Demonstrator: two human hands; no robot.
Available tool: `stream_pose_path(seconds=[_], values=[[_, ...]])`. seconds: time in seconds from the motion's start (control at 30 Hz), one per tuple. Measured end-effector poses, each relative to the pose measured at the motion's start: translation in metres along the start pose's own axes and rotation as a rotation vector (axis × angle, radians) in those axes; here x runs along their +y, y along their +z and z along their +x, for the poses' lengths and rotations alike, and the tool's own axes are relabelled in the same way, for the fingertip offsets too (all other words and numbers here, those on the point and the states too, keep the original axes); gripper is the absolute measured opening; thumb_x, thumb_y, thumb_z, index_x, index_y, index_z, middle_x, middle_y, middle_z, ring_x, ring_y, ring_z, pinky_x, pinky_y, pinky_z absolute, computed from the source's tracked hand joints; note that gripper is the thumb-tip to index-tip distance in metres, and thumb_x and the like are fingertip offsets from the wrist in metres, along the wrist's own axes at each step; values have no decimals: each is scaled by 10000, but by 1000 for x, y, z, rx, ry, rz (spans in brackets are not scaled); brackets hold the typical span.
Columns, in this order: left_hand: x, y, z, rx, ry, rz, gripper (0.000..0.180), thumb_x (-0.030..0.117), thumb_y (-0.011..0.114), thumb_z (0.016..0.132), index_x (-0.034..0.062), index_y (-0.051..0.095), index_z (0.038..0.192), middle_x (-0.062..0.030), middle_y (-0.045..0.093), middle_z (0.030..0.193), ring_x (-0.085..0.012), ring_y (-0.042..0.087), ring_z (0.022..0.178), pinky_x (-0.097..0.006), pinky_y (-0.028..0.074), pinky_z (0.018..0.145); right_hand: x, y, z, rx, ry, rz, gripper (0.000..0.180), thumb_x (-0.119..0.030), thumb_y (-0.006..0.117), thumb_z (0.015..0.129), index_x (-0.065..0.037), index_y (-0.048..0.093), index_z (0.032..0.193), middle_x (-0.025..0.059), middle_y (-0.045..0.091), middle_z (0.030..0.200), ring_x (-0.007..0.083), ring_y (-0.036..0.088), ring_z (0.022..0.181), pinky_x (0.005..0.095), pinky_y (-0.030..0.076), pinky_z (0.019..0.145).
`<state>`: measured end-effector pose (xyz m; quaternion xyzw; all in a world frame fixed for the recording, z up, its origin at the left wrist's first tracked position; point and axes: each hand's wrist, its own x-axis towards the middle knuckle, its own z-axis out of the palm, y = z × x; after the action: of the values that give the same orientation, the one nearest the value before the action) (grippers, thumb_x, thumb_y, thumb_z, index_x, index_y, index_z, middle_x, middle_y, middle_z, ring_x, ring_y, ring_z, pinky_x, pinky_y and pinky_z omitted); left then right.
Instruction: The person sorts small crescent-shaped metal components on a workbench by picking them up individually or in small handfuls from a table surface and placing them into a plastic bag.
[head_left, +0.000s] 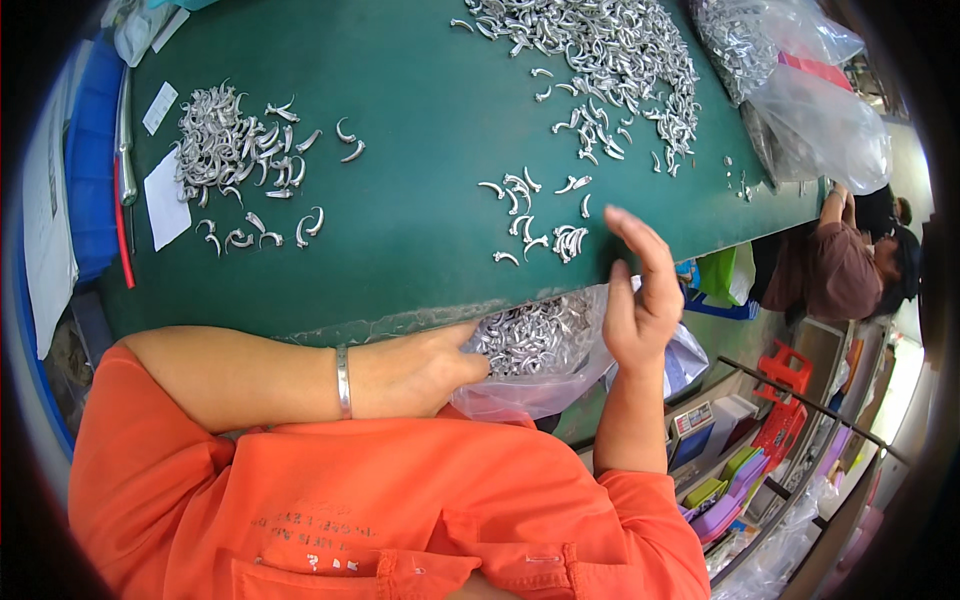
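A clear plastic bag full of small silver, claw-shaped metal pieces hangs open at the near edge of the green table. My left hand is closed at the left side of the bag's mouth, its fingertips partly hidden there. Over the table edge, to the right of the bag, my right hand is raised with thumb and fingers apart and nothing visible between them. Just left of its fingertips lies a loose group of the same curved pieces.
A large heap of pieces spreads across the far right, a smaller heap at the left beside white paper slips. Filled plastic bags stand at the right edge. Beyond are a person, a red stool and shelves.
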<state>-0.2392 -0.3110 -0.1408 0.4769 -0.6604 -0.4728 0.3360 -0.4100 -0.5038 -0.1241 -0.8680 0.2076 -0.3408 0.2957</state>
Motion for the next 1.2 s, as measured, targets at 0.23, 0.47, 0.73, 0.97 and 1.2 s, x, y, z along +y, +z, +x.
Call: stream_pose_path(seconds=[0.23, 0.47, 0.73, 0.97, 1.2], values=[[-4, 2, -1, 37, 44, 21, 96, -56, 626, 719, -49, 579, 802, -444, 284, 1426, -575, 414, 1241, -448, 411, 1031, -1, -2, -10, -38, 17, 258, 465, 191, 467, 772, 51, 611, 1191, 163, 698, 1091, 305, 673, 987, 379, 494, 924], [-2, 4, -2, 19, 7, -26, 114, -21, 654, 721, -37, 601, 821, -435, 292, 1414, -566, 434, 1223, -465, 425, 1004, -16, 4, -3, -268, -113, 233, 379, 169, 513, 697, 39, 676, 1013, 158, 704, 1016, 312, 671, 918, 377, 520, 826], [-2, 2, -1, 62, 68, 40, 135, 16, 676, 716, -40, 626, 828, -437, 314, 1393, -562, 444, 1207, -477, 410, 1011, -25, 10, 5, -145, -124, 72, 232, 104, 684, 708, 7, 688, 920, 118, 660, 835, 268, 619, 745, 348, 498, 683], [3, 0, -1, 60, 21, 96, 101, -7, 658, 697, -47, 632, 785, -406, 391, 1348, -529, 472, 1195, -472, 422, 994, -36, -4, -21, -558, -73, 85, 222, 24, 712, 737, -5, 693, 957, 125, 698, 983, 292, 661, 858, 365, 528, 741], [13, -1, -12, -20, -46, 338, 127, 43, 600, 774, -39, 592, 871, -366, 406, 1366, -475, 523, 1150, -443, 470, 959, -51, -8, -27, -608, -78, -201, 178, -134, 752, 722, -69, 687, 875, 52, 668, 1008, 243, 604, 947, 373, 437, 773]])
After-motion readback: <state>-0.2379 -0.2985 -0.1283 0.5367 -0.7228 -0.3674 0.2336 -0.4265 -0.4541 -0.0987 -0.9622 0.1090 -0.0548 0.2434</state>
